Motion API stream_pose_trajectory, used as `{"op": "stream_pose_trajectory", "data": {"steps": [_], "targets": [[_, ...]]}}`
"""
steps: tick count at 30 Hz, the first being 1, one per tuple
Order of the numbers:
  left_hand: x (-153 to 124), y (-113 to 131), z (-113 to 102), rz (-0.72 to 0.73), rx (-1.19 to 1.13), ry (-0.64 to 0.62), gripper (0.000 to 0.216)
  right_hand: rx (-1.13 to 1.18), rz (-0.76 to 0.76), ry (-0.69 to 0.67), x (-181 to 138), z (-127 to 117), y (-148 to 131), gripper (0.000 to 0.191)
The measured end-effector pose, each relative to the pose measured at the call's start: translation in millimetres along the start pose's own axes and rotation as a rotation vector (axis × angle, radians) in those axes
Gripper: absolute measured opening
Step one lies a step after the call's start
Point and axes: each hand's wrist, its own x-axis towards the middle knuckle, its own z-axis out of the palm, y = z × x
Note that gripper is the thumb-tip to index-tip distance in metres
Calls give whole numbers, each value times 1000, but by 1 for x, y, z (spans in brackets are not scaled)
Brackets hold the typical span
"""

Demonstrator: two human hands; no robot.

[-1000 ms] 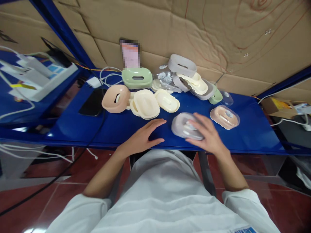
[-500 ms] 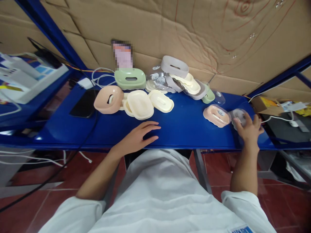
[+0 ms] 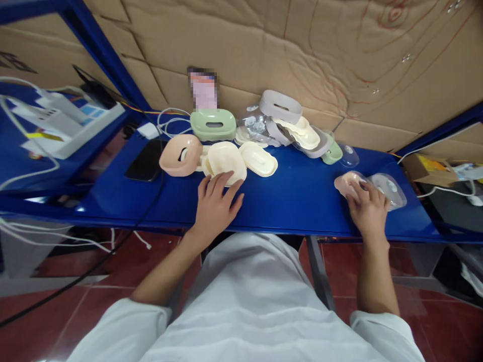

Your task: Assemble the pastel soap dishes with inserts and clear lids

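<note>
My left hand (image 3: 217,203) is over the near edge of a cream oval tray (image 3: 228,158), fingers spread and fingertips at its rim. Another cream tray (image 3: 259,159) lies just to the right, and a pink oval box with a slot (image 3: 181,156) stands to the left. My right hand (image 3: 368,211) is bent over a pink soap dish (image 3: 344,185), thumb and fingers on it and hiding much of it. Beside that hand, a clear plastic cover (image 3: 394,193) lies on the blue table.
At the back of the blue table (image 3: 298,201) are a green slotted box (image 3: 214,125), a pile of grey (image 3: 281,106) and cream parts, a green piece (image 3: 332,152) and another clear cover (image 3: 349,157). A black phone (image 3: 145,161) and a charger (image 3: 149,130) lie left; cardboard (image 3: 234,35) stands behind.
My right hand has left the clear cover and moved left onto the pink soap dish. My left hand has moved forward to the cream tray. The view has shifted slightly.
</note>
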Motion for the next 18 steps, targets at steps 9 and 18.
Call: {"op": "stream_pose_trajectory", "data": {"steps": [9, 18], "targets": [[1, -2, 3, 120, -122, -195, 20, 394, -517, -268, 67, 8, -138, 56], [-1, 1, 1, 116, -111, -170, 22, 514, -491, -297, 90, 22, -160, 31]]}}
